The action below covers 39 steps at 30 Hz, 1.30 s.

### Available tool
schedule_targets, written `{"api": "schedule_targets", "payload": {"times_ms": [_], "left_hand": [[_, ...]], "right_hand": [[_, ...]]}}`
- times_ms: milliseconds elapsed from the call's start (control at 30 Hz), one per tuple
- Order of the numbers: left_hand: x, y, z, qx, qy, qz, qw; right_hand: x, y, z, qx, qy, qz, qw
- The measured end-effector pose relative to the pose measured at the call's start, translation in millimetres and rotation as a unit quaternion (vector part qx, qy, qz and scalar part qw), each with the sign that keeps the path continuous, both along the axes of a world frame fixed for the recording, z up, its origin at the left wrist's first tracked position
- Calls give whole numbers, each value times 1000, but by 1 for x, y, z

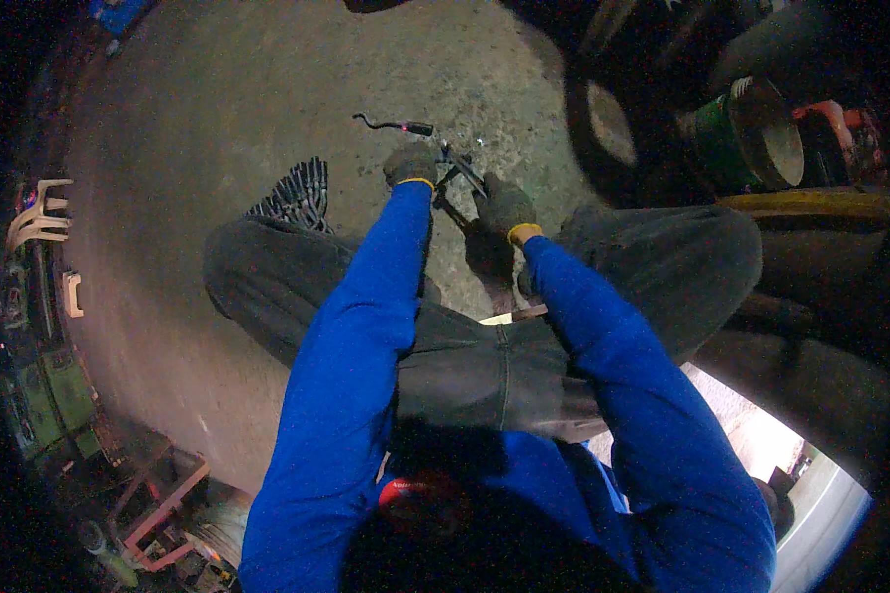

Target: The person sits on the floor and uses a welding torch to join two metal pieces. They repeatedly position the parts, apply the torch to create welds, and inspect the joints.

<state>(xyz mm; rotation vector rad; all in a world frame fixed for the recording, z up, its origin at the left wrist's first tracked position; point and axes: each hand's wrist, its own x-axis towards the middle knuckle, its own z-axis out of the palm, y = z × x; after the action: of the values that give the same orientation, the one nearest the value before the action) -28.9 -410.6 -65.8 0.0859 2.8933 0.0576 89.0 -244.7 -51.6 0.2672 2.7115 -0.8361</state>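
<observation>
Work looked partway done: thin, dark metal rods, maybe finished, lay by our left knee. Our grey-gloved right hand held a dark metal bar in front. We couldn't tell if our grey-gloved left hand gripped anything, or what remained.

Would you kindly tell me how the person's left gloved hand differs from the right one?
The left hand sits farther from the body than the right hand. Bare wrist shows behind the right hand's cuff, whereas the left hand's cuff meets the sleeve. Both are gloved in dark grey, with yellow cuffs.
</observation>
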Motion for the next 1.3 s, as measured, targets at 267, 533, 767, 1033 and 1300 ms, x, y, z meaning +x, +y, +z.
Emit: {"api": "schedule_targets", "payload": {"times_ms": [267, 533, 767, 1033, 1300], "left_hand": [[4, 19, 10, 24, 12, -14, 1000], [11, 19, 8, 25, 19, -4, 999], [7, 17, 1, 72, 27, -7, 997], [4, 19, 3, 72, 13, -5, 997], [-2, 12, -7, 67, 8, 13, 998]], "right_hand": [[-5, -3, -15, -64, 66, -89, 992], [-7, -3, 5, -57, 82, -144, 985], [-3, -7, -11, -58, -5, -112, 992], [-14, -2, 24, -150, 56, -151, 976], [-2, 6, -2, -35, -36, -100, 994]]}}
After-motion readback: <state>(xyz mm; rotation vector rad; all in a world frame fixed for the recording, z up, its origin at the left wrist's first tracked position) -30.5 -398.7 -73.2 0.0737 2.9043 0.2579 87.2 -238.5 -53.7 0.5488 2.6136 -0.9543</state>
